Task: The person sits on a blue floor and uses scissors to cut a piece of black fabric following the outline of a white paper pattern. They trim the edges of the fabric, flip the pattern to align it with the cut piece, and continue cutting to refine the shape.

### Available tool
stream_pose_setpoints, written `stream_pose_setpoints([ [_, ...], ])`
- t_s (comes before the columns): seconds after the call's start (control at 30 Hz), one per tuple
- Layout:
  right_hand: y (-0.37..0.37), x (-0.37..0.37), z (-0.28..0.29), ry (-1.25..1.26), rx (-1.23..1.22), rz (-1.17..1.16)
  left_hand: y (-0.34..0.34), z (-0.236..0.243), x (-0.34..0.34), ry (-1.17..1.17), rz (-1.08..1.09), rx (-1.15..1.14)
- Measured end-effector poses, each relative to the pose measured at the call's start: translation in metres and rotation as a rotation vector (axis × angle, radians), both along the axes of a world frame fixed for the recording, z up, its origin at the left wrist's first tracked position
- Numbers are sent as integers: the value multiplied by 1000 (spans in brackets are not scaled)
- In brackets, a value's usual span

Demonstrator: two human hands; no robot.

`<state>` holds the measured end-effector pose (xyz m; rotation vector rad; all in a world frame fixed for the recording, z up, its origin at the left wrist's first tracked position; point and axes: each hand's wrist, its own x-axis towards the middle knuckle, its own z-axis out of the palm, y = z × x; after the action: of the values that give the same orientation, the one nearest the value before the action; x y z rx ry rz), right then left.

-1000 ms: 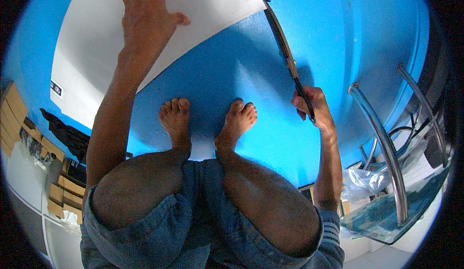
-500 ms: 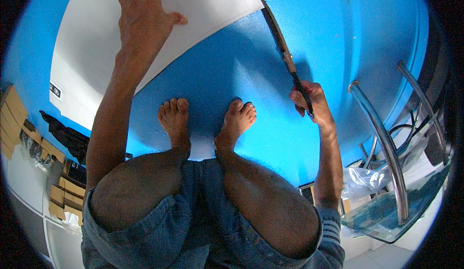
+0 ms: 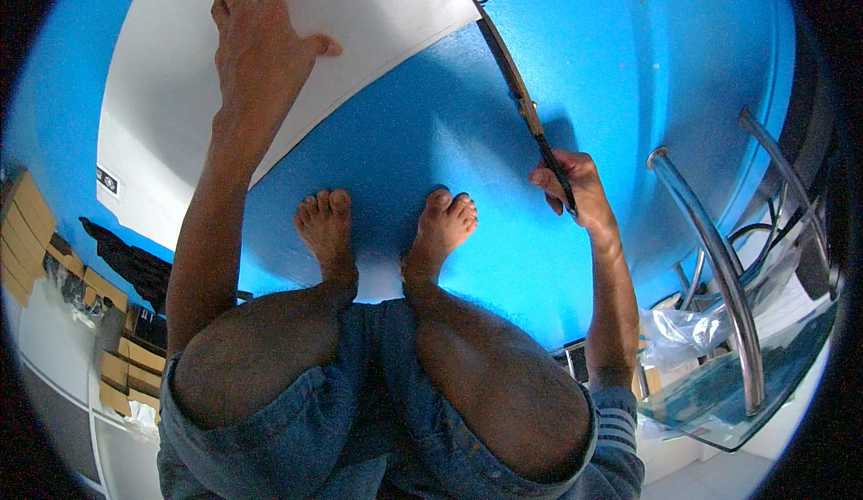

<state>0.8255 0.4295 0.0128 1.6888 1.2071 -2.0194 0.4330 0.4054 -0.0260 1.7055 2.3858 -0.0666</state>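
Upper left, the left grip (image 3: 258,61) splays empty, likely steadying the white sheet (image 3: 369,19); right of centre, the right grip (image 3: 589,192) grasps the long dark tool (image 3: 519,86)

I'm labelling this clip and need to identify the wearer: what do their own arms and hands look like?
The left hand and right hand are ungloved, with nothing visible on either wrist. The left forearm and right forearm are bare. By the right elbow, what looks like a grey-blue sleeve carries pale stripes.
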Motion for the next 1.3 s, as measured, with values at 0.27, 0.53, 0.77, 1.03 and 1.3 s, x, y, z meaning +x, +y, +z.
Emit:
stream_pose_setpoints([
  [0.27, -5, 4, -3, 78, -34, -6, -2, -2, -3, 1, 5, -47],
  [0.53, 1, 14, -1, 129, 41, 96, -6, -5, -20, 157, -275, -158],
  [0.77, -9, 21, 2, 77, 84, 98, 46, 1, -31, 28, -344, -345],
  [1.03, -24, 11, -6, -23, 62, 98, 64, 35, -8, 101, -314, -526],
  [1.3, -55, 5, -22, 157, -9, -256, 80, 36, -1, 189, -388, -550],
])
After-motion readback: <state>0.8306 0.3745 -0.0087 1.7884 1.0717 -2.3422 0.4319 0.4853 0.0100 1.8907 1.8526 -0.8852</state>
